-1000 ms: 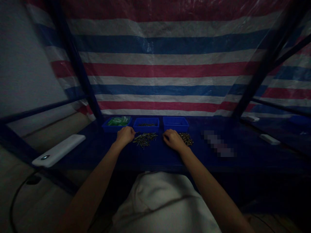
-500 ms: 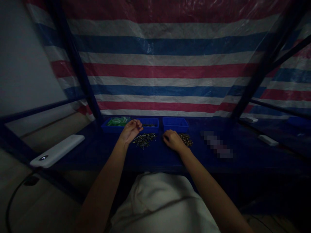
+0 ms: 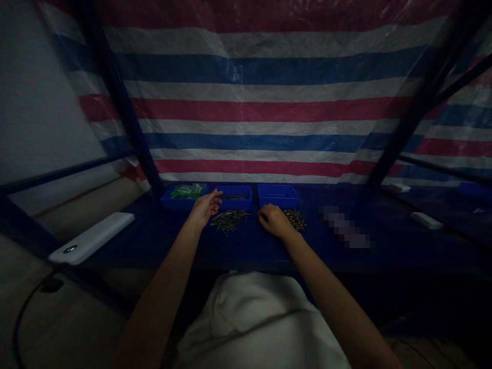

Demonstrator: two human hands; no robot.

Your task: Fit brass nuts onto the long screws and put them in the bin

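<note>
My left hand [image 3: 206,209] is raised just in front of the blue bins, its fingers loosely apart and nothing visible in them. Close by on its right lies a loose pile of long thin metal screws or nails [image 3: 229,220]. Palm down on the table, my right hand [image 3: 274,221] has its fingers curled under; whatever they may hold is hidden. Beside it, partly behind the wrist, is a heap of small brassy metal pieces [image 3: 295,219], too small to name. More thin dark pieces [image 3: 234,197] lie in the middle blue bin [image 3: 242,204].
The left blue bin [image 3: 179,203] contains green plastic film [image 3: 188,191]; another blue bin [image 3: 279,201] stands behind my right hand. A long white device [image 3: 94,238] lies at the table's left. Farther right are a blurred-out object [image 3: 346,227] and a white block [image 3: 426,220]. Blue posts [image 3: 123,107] frame the table.
My left hand has shifted slightly left, and its fingers have spread from a more bent pose. My right hand stays in nearly the same place.
</note>
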